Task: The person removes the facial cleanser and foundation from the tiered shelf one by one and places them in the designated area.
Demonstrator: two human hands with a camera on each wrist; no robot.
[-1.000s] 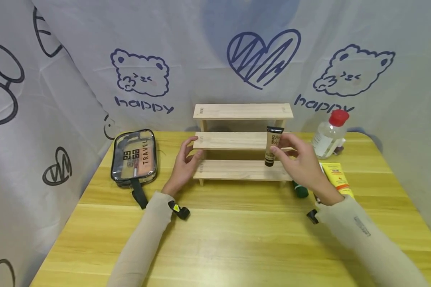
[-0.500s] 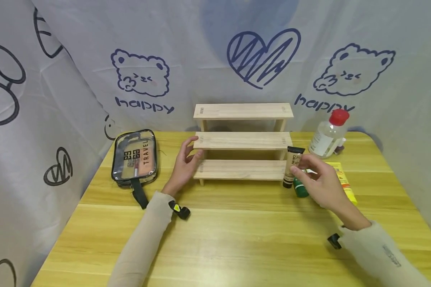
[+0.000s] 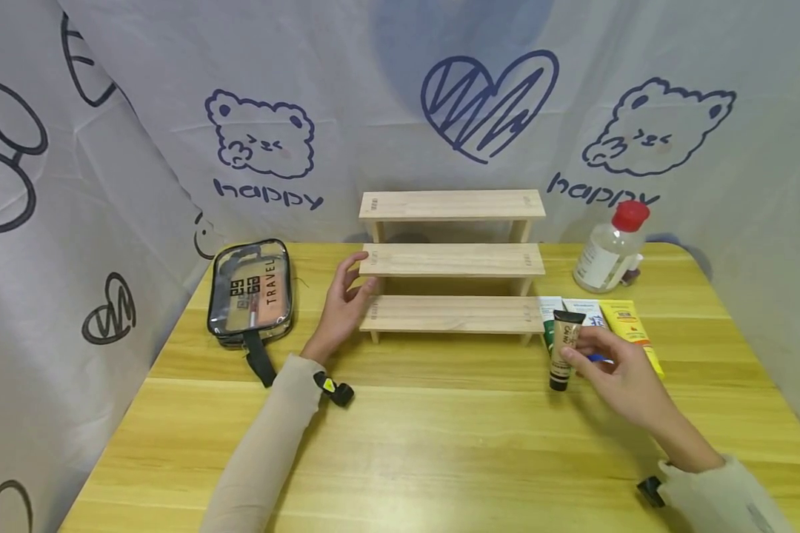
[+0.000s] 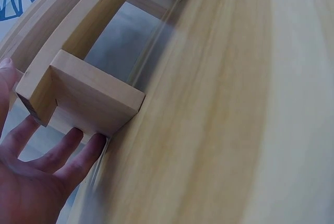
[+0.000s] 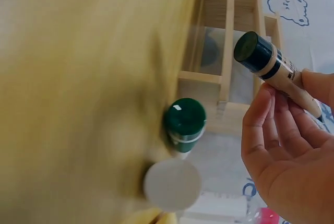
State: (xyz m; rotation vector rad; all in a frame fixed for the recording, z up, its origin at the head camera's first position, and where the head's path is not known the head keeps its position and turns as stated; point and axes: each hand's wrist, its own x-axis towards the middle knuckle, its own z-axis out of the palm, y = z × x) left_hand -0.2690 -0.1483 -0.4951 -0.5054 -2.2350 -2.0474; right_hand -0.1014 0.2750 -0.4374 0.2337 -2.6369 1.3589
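My right hand point(image 3: 630, 377) pinches a small beige squeeze tube point(image 3: 564, 352) with a black cap between thumb and fingers. The tube hangs nearly upright, cap down, at the right front of the three-step wooden rack point(image 3: 450, 314). In the right wrist view the tube's black cap point(image 5: 253, 51) points away from the palm. At the rack's left end, my left hand point(image 3: 342, 307) rests with fingers spread. In the left wrist view its fingertips point(image 4: 96, 143) touch the rack's side panel point(image 4: 96, 93).
Right of the rack lie a green-and-white tube point(image 3: 548, 314), a white tube point(image 3: 587, 309) and a yellow tube point(image 3: 630, 326). Behind them stands a clear bottle point(image 3: 603, 255) with a red cap. A transparent travel pouch point(image 3: 248, 292) lies at the left. A printed curtain point(image 3: 373, 111) hangs behind.
My right hand has carried the beige tube away from in front of the rack's steps, to the right and toward me. The left hand has stayed at the rack's left end.
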